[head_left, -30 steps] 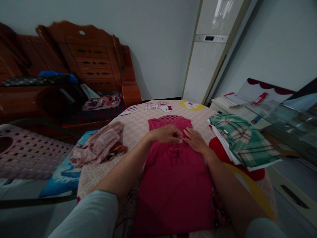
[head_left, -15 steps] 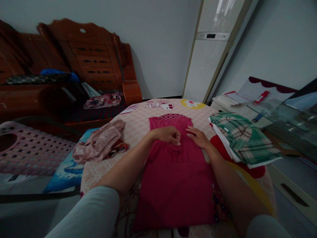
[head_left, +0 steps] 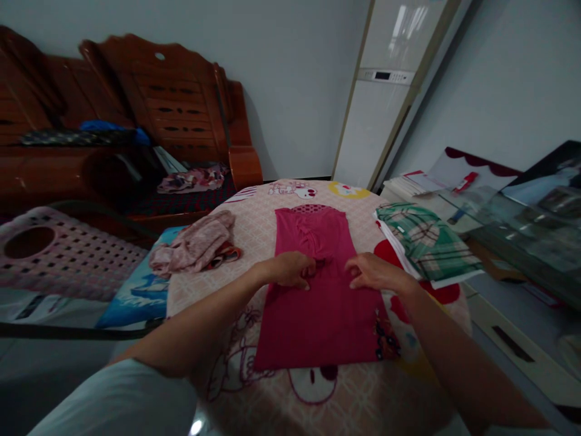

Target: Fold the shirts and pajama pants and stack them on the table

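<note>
A deep pink shirt [head_left: 318, 327], folded into a long panel, lies on the round table, with a dark patterned patch at its lower right corner. My left hand [head_left: 290, 269] is on the shirt's left half, fingers curled in and closed at a small dark crease in the cloth. Across from it, my right hand [head_left: 373, 271] rests by the right edge, fingers bent with their tips on the fabric and the thumb apart from them. Wrinkles run through the shirt's upper part, beyond my hands.
A patterned cloth [head_left: 236, 242] covers the table. A crumpled pinkish garment [head_left: 200, 245] lies at left; a folded green plaid cloth [head_left: 424, 239] at right. Beyond are a wooden bench [head_left: 177, 109], a woven plastic chair [head_left: 91, 260], a tall white air conditioner [head_left: 363, 133] and a glass-topped cabinet [head_left: 499, 224].
Both hands have come down the shirt, toward me. My left hand has lowered onto the cloth; the right fingers have bent. The shirt's near edge now appears farther from me.
</note>
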Demonstrator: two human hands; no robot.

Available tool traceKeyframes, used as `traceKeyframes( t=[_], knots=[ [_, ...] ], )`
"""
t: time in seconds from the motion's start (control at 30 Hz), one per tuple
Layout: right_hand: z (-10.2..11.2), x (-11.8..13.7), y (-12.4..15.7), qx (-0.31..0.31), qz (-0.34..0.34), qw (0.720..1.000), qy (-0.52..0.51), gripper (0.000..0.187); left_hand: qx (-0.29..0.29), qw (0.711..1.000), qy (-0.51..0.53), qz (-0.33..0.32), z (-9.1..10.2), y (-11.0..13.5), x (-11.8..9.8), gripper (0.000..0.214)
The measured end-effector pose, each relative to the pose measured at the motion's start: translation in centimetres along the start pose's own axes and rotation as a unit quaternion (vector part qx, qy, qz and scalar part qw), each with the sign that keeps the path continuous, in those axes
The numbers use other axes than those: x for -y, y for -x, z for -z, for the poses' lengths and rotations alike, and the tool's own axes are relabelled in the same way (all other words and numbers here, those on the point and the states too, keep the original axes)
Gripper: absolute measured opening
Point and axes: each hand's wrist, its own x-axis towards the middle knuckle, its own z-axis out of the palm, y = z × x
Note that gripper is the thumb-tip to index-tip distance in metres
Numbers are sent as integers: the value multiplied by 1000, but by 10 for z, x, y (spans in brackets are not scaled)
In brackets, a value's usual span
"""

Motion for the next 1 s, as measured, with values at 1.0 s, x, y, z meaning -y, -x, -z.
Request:
traceKeyframes(
  t=[1.0],
  knots=[
    [-26, 3, 24, -83, 28, 995, -40, 10, -82, 996, -19, -10, -26, 25, -4, 16]
  ],
)
